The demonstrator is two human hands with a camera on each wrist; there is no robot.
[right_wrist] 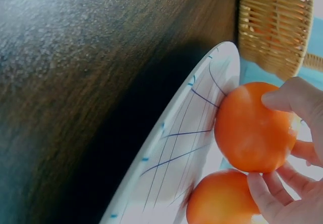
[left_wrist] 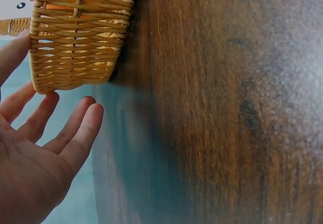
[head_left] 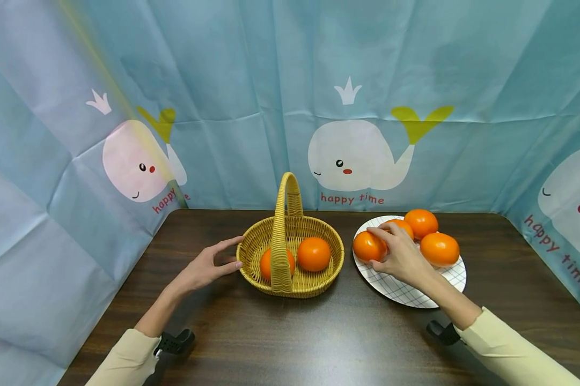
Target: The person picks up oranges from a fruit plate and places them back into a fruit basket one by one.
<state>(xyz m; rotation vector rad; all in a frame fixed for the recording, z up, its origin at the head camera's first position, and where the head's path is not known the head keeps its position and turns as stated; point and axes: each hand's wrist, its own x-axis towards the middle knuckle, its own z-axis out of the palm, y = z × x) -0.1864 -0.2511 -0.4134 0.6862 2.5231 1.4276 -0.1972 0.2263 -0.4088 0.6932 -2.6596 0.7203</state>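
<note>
My right hand (head_left: 405, 257) holds a smooth, round orange fruit (head_left: 369, 246) at the left side of a white plate with a dark grid pattern (head_left: 401, 295). The right wrist view shows the thumb on one side of that fruit (right_wrist: 255, 128) and the fingertips on the other. Several similar fruits lie on the plate, one (head_left: 398, 227) partly hidden behind the hand. My left hand (head_left: 205, 268) touches the left rim of a yellow wicker basket (head_left: 256, 244), its fingers spread and fairly straight. Two orange fruits sit inside, one (head_left: 314, 254) right of the tall handle, the other (head_left: 266, 265) partly behind it.
Everything stands on a dark wooden table (head_left: 290, 338). Behind it hangs a light blue curtain (head_left: 232, 161) with whale prints, close to the table's back edge. The basket handle (head_left: 281, 230) arches high over the basket. A narrow strip of table separates basket and plate.
</note>
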